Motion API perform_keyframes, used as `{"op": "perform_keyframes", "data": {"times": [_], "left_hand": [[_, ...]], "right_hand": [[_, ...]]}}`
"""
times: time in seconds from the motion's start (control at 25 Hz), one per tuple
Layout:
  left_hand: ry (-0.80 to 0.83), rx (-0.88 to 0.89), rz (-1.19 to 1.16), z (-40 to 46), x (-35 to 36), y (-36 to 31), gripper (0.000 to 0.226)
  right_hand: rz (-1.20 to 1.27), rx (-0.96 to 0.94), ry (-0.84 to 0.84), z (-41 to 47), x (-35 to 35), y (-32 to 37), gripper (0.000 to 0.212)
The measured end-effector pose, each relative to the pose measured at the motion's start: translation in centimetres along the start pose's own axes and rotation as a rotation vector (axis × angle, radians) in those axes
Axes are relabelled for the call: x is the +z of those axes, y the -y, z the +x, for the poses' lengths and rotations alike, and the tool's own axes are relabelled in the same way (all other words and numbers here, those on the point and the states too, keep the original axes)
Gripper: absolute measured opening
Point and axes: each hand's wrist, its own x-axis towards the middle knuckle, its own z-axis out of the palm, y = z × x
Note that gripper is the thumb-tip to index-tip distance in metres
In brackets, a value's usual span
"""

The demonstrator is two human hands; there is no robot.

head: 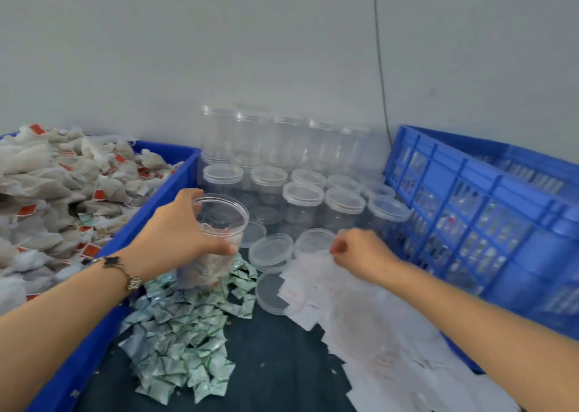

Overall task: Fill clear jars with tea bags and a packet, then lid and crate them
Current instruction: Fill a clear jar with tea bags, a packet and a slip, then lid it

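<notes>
Left hand [178, 233] grips jar [219, 239]; labels unreadable.

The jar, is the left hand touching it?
Touching. The head view shows the left hand gripping the open jar, fingers and thumb wrapped round its clear wall.

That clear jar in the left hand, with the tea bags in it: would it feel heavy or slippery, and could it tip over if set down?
The clear jar probably feels light: thin plastic, holding only soft tea bags. Its smooth wall may be a bit slippery, though the left hand wraps around it. Set down on the loose green packets, it could tip, being tall and lidless.
</notes>
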Motion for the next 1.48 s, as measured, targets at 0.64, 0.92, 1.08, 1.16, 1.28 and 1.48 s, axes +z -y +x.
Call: {"op": "perform_keyframes", "data": {"times": [0.64, 0.92, 1.08, 1.16, 1.28, 1.48], "left_hand": [[0.179, 0.080, -0.039, -7.7, 9.7, -6.6, 0.117], [0.177, 0.090, -0.062, -8.0, 10.7, -5.9, 0.109], [0.190, 0.074, -0.086, -7.9, 10.7, -5.7, 0.101], [0.195, 0.068, -0.104, -7.9, 10.7, -5.7, 0.100], [0.198, 0.073, -0.093, -7.8, 10.9, -5.7, 0.106], [0.192, 0.079, -0.078, -7.9, 10.9, -5.8, 0.110]], "right_hand": [[-0.195, 0.156, 0.097, -5.8, 2.9, -9.8, 0.025], [-0.096, 0.156, 0.021, -7.1, 3.7, -10.8, 0.017], [-0.158, 0.151, -0.069, -7.7, 1.5, -10.6, 0.019], [-0.157, 0.149, 0.051, -8.8, 0.9, -10.6, 0.016], [-0.227, 0.111, 0.290, -10.8, 1.8, -10.5, 0.013], [-0.223, 0.060, 0.318, -11.3, 2.8, -11.0, 0.020]]}}
